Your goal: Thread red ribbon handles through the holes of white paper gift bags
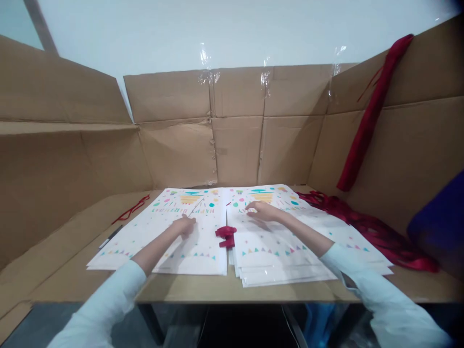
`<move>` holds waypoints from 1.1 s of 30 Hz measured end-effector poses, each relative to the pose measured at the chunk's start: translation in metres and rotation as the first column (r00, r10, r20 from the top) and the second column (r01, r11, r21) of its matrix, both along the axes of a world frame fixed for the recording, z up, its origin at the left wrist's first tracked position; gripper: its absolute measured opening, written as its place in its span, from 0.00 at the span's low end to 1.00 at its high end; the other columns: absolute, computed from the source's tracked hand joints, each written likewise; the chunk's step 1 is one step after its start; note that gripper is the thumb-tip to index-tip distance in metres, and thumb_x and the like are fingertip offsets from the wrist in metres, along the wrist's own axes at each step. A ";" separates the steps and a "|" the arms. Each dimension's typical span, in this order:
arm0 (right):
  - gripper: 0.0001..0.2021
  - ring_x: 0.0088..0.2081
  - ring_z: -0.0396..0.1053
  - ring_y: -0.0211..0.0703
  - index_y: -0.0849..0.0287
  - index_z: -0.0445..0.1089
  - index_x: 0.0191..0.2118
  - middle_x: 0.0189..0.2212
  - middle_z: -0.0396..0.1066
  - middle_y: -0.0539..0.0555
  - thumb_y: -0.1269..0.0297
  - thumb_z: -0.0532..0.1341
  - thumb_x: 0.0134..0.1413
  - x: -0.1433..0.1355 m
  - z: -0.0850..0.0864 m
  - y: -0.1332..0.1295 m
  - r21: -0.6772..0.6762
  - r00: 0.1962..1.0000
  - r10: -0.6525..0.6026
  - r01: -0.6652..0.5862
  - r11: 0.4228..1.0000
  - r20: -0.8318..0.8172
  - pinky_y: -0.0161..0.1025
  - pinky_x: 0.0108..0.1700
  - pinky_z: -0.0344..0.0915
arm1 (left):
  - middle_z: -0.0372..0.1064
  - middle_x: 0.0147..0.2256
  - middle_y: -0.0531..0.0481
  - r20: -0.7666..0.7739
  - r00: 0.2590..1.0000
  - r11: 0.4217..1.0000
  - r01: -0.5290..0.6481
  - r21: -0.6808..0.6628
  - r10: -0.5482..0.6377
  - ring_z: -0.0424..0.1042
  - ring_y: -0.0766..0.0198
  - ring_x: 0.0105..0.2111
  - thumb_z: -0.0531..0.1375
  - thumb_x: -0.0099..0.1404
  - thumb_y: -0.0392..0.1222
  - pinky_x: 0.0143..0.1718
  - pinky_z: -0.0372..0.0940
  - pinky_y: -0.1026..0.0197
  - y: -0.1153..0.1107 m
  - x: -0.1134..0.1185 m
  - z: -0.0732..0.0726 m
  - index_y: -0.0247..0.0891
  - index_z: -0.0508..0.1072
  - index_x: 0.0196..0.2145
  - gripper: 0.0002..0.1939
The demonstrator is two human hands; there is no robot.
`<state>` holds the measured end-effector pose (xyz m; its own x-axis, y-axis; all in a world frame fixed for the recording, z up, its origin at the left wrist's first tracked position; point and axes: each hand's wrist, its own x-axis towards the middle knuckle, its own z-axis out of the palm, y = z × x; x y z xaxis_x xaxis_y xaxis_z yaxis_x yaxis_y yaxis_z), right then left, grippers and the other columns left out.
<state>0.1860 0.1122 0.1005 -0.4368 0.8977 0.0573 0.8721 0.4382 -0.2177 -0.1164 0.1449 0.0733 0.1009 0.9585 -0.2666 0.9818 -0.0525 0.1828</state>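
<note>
My left hand (184, 226) is closed over the left stack of white birthday-printed sheets (145, 244). A thin, pale stick-like thing (196, 207) sticks up from its fingers; its kind is too small to tell. My right hand (263, 211) rests over the right stack of the same printed sheets (279, 261), with fingers stretched and slightly apart, and nothing shows in them. Between the two stacks lies a small bundle of dark red ribbon (226, 236), touching neither hand.
Cardboard walls (235, 150) enclose the table (203, 290). Loose dark red ribbon (384, 241) lies at the right, and a long red strip (373, 121) hangs on the right wall. A red cord (130, 210) and a dark pen (110, 237) lie left. A blue object (440, 222) bulges in at right.
</note>
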 end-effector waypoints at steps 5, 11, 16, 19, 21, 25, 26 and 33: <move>0.25 0.52 0.60 0.51 0.63 0.64 0.52 0.52 0.62 0.60 0.53 0.60 0.51 -0.088 -0.002 -0.058 -0.065 0.941 0.337 -0.339 0.939 -0.029 0.42 0.53 0.55 | 0.45 0.58 0.27 -0.270 0.961 0.992 0.016 -0.127 -0.050 0.66 0.37 0.43 0.58 0.31 0.22 0.39 0.62 0.48 -0.066 -0.049 -0.006 0.42 0.53 0.61 0.56; 0.36 0.57 0.51 0.56 0.66 0.61 0.54 0.56 0.56 0.65 0.49 0.65 0.41 -0.128 -0.045 -0.058 -0.167 0.875 0.466 -0.444 0.880 0.130 0.47 0.58 0.45 | 0.54 0.54 0.38 -0.348 0.926 0.984 0.172 0.049 -0.144 0.56 0.43 0.52 0.55 0.44 0.25 0.43 0.60 0.48 -0.097 -0.100 -0.011 0.49 0.51 0.61 0.47; 0.25 0.40 0.66 0.49 0.68 0.68 0.43 0.42 0.68 0.62 0.50 0.64 0.45 -0.133 -0.047 -0.062 -0.101 0.841 0.490 -0.480 0.872 0.231 0.43 0.50 0.54 | 0.61 0.47 0.41 -0.187 0.957 0.972 0.233 0.043 -0.221 0.65 0.56 0.44 0.52 0.44 0.24 0.43 0.59 0.61 -0.075 -0.127 -0.002 0.44 0.63 0.54 0.38; 0.16 0.37 0.67 0.44 0.63 0.70 0.42 0.38 0.70 0.57 0.56 0.59 0.53 -0.131 -0.038 -0.067 -0.107 0.860 0.484 -0.473 0.875 0.161 0.37 0.43 0.57 | 0.67 0.42 0.45 -0.082 0.986 0.983 0.156 0.093 -0.148 0.67 0.60 0.42 0.51 0.43 0.23 0.40 0.58 0.65 -0.073 -0.126 0.003 0.39 0.70 0.44 0.29; 0.13 0.36 0.67 0.43 0.60 0.72 0.41 0.35 0.71 0.55 0.60 0.54 0.58 -0.131 -0.033 -0.068 -0.133 0.889 0.441 -0.425 0.895 0.122 0.34 0.37 0.58 | 0.71 0.35 0.43 -0.071 0.997 0.994 0.015 0.108 -0.008 0.68 0.58 0.37 0.51 0.47 0.25 0.35 0.58 0.65 -0.077 -0.120 0.007 0.34 0.72 0.33 0.17; 0.14 0.39 0.67 0.46 0.62 0.73 0.37 0.35 0.71 0.58 0.64 0.51 0.60 -0.138 -0.024 -0.062 0.039 0.935 0.305 -0.317 0.948 0.182 0.35 0.37 0.59 | 0.71 0.30 0.39 -0.091 0.989 0.986 -0.100 0.133 0.113 0.69 0.56 0.32 0.48 0.56 0.35 0.30 0.55 0.63 -0.090 -0.110 0.016 0.32 0.70 0.25 0.11; 0.13 0.40 0.67 0.47 0.62 0.72 0.38 0.37 0.70 0.59 0.65 0.50 0.59 -0.142 -0.022 -0.060 0.117 0.955 0.250 -0.270 0.956 0.161 0.36 0.38 0.59 | 0.71 0.31 0.39 -0.083 0.991 0.985 -0.097 0.144 0.109 0.69 0.55 0.33 0.47 0.58 0.38 0.30 0.55 0.63 -0.093 -0.109 0.018 0.32 0.70 0.26 0.14; 0.15 0.38 0.67 0.41 0.64 0.69 0.39 0.34 0.70 0.55 0.70 0.45 0.62 -0.173 -0.006 -0.027 0.093 0.930 0.213 -0.194 0.977 -0.300 0.33 0.40 0.60 | 0.69 0.37 0.43 0.001 0.989 0.970 0.148 0.191 -0.151 0.65 0.56 0.40 0.42 0.61 0.44 0.40 0.56 0.61 -0.125 -0.116 0.001 0.34 0.72 0.39 0.22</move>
<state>0.0135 0.0855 0.0948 -0.5622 0.7819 0.2693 0.6577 0.6201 -0.4277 -0.2324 0.0200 0.0745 0.2493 0.9652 -0.0789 0.9573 -0.2333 0.1708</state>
